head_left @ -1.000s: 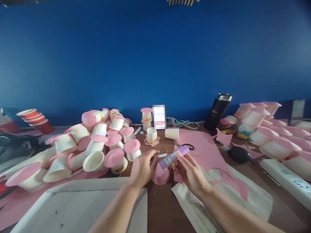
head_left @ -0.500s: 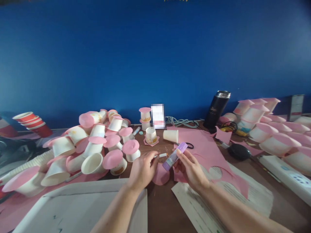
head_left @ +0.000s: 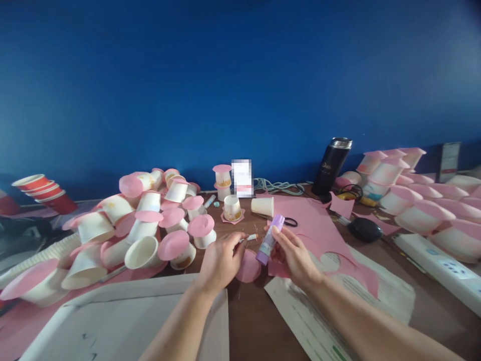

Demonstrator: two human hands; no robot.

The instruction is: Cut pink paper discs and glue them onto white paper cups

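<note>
My right hand (head_left: 295, 250) grips a purple glue stick (head_left: 271, 240), thumb along its side; the stick leans, its lower end over a pink paper circle (head_left: 249, 266) on the table. My left hand (head_left: 221, 260) is closed, knuckles up, at the left of that circle. From its fingertips juts a slim white stick with an orange end (head_left: 251, 237), whose kind I cannot make out. Beyond the hands, a patterned paper cup (head_left: 232, 208) stands on a pink paper piece. A plain white cup (head_left: 262, 206) lies on its side nearby, with dark scissor handles (head_left: 290, 221) close by.
Paper cups with pink discs (head_left: 175, 244) crowd the left, with red cups (head_left: 48, 193) behind. Cut pink paper (head_left: 311, 220), a black bottle (head_left: 332, 165), a black mouse-like object (head_left: 364, 229) and a power strip (head_left: 443, 268) lie or stand right. A white board (head_left: 124, 321) lies front left.
The glue stick has turned more upright in my right hand. The white stick by my left fingertips has shifted slightly. The whole view has moved a little.
</note>
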